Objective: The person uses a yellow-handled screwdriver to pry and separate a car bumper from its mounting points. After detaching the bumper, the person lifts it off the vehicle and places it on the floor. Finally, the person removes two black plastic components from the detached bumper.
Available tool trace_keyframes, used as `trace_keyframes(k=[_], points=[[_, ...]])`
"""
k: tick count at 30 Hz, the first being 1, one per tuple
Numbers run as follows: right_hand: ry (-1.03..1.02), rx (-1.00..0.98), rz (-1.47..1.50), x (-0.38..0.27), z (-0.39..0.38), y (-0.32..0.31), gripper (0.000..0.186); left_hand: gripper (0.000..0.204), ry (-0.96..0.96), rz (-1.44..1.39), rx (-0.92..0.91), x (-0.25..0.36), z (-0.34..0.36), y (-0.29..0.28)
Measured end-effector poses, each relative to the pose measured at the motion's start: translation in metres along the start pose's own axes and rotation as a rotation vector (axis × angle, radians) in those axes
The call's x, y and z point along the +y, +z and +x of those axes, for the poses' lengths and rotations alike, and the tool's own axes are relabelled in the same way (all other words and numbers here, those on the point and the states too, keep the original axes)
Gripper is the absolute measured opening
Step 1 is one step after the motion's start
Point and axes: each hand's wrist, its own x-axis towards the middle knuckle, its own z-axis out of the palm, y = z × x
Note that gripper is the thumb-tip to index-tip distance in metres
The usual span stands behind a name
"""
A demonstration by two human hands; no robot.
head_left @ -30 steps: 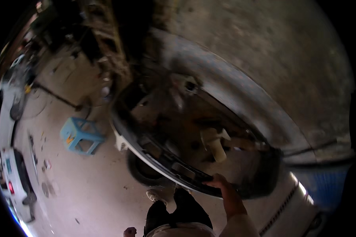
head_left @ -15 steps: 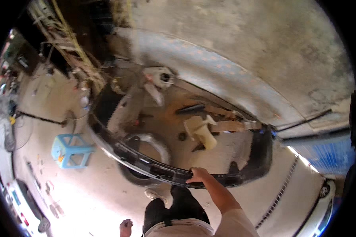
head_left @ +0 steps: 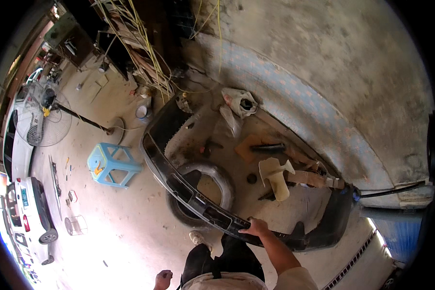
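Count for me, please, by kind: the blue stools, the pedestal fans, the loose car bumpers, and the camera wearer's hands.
Blue stool: 1
Pedestal fan: 1
Loose car bumper: 1
Hands, left hand and right hand: 2
Total: 5

Since a second ago, the bumper (head_left: pixel 196 199) shows less of its pale outer face and more of the tyre (head_left: pixel 227 186) appears inside its curve; the left hand (head_left: pixel 163 279) sits higher in view; the fan (head_left: pixel 47 99), dim and blurred then, is bright and sharp
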Motion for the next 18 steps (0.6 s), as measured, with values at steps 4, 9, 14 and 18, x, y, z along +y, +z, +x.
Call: trace_keyframes(k=[4,9,14,18], points=[[-0.156,0.194,0.052,-0.029,0.023,0.006,0.098,0.022,0.043,0.028,-0.046,-0.010,-0.011,0.016],[-0.327,0.302,0.080,-0.087,0.061,0.021,0.089,0.020,0.026,-0.024,-0.006,0.012,-0.018,0.025],[-0.073,0.054,0.201,-0.096,0.087,0.018,0.055,0.023,0.044,0.027,0.037,0.035,-0.021,0.019],[-0.122,0.326,0.074,-0.104,0.066,0.033,0.044,0.026,0.029,0.077,0.024,0.026,-0.018,0.015]])
